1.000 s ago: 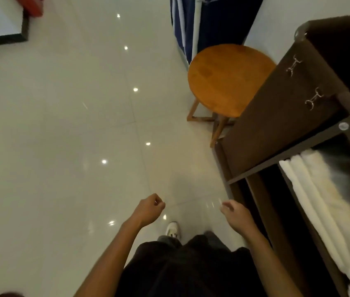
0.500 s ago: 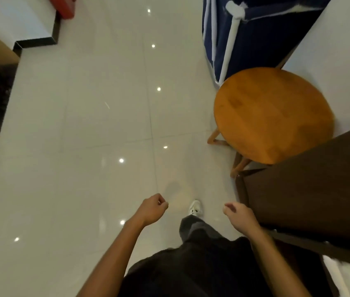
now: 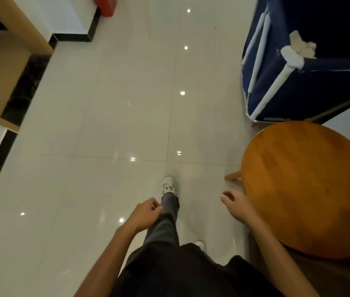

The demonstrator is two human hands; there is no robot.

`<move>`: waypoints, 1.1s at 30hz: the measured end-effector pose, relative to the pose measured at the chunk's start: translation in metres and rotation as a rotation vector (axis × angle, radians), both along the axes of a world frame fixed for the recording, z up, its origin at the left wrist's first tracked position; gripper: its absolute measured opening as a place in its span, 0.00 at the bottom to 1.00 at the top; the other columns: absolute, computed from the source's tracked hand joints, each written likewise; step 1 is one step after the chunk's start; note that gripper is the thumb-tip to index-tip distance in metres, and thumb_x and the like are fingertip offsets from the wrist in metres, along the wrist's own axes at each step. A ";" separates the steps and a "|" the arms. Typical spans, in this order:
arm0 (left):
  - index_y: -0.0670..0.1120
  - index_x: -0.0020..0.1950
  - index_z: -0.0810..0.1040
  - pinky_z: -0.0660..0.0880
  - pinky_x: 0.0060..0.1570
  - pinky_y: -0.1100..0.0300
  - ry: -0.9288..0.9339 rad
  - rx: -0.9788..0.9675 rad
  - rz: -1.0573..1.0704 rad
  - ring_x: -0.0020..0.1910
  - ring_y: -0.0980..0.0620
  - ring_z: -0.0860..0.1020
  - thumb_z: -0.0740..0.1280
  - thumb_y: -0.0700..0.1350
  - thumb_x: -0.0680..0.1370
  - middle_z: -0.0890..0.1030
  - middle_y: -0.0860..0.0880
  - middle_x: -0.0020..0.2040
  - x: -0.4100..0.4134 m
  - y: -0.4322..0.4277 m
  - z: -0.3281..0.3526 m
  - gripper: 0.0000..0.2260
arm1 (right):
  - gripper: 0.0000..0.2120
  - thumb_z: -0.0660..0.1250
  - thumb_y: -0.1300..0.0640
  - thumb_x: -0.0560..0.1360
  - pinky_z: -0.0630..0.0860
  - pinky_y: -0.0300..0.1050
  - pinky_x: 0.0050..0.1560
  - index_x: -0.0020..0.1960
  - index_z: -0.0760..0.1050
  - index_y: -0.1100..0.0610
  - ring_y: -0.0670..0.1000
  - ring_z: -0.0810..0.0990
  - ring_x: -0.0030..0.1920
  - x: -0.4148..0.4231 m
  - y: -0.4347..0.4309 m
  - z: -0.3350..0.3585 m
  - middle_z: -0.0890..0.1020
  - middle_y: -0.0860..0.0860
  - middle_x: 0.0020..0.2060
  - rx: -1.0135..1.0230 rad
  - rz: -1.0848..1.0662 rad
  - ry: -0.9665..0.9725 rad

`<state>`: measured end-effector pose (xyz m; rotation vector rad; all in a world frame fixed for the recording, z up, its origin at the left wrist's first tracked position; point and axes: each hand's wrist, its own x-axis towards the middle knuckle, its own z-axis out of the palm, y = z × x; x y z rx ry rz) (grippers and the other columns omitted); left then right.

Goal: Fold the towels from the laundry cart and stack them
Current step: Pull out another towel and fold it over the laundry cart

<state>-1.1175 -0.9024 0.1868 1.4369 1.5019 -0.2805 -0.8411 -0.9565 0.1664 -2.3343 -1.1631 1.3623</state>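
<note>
A navy fabric laundry cart [image 3: 311, 86] with a white tube frame stands at the upper right; its inside is dark and no towel shows in it. My left hand [image 3: 143, 214] hangs in front of me with loosely curled fingers and holds nothing. My right hand [image 3: 235, 203] hangs at the near left edge of a round wooden stool, fingers loosely curled, also holding nothing. Both hands are well short of the cart.
The round wooden stool [image 3: 311, 189] stands at right, just in front of the cart. Light wooden shelving [image 3: 0, 67] with dark trim lines the left side. A red object [image 3: 105, 4] sits at the top. Glossy white floor tiles [image 3: 116, 114] run ahead, my white shoe [image 3: 169, 184] stepping on them.
I have walked forward: the brown cabinet with white towels has dropped out of view at right, the stool has come close, and the blue cart has grown larger. Both hands stay idle.
</note>
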 end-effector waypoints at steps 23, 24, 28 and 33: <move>0.45 0.61 0.72 0.71 0.50 0.61 -0.051 0.055 -0.231 0.52 0.51 0.76 0.59 0.50 0.82 0.77 0.47 0.56 0.147 0.448 0.009 0.12 | 0.15 0.61 0.53 0.80 0.74 0.44 0.54 0.64 0.73 0.58 0.52 0.76 0.57 0.103 0.336 0.005 0.78 0.54 0.58 -0.056 -0.259 -0.023; 0.45 0.62 0.72 0.71 0.50 0.61 -0.041 0.050 -0.238 0.53 0.51 0.76 0.59 0.50 0.82 0.77 0.47 0.57 0.156 0.462 0.006 0.12 | 0.15 0.61 0.53 0.80 0.73 0.43 0.53 0.65 0.73 0.58 0.52 0.76 0.57 0.113 0.352 0.002 0.78 0.54 0.58 -0.044 -0.266 -0.014; 0.45 0.62 0.72 0.71 0.51 0.61 -0.001 0.037 -0.212 0.52 0.52 0.76 0.59 0.49 0.82 0.77 0.46 0.58 0.192 0.519 0.009 0.12 | 0.15 0.62 0.53 0.80 0.71 0.42 0.54 0.63 0.74 0.58 0.51 0.76 0.56 0.161 0.421 -0.001 0.79 0.54 0.58 -0.041 -0.260 0.003; 0.46 0.59 0.73 0.71 0.49 0.61 0.044 0.031 -0.183 0.52 0.51 0.77 0.59 0.49 0.82 0.78 0.46 0.57 0.228 0.587 0.014 0.10 | 0.14 0.62 0.53 0.79 0.73 0.46 0.56 0.62 0.75 0.58 0.50 0.76 0.54 0.222 0.503 0.009 0.80 0.53 0.56 -0.019 -0.260 0.022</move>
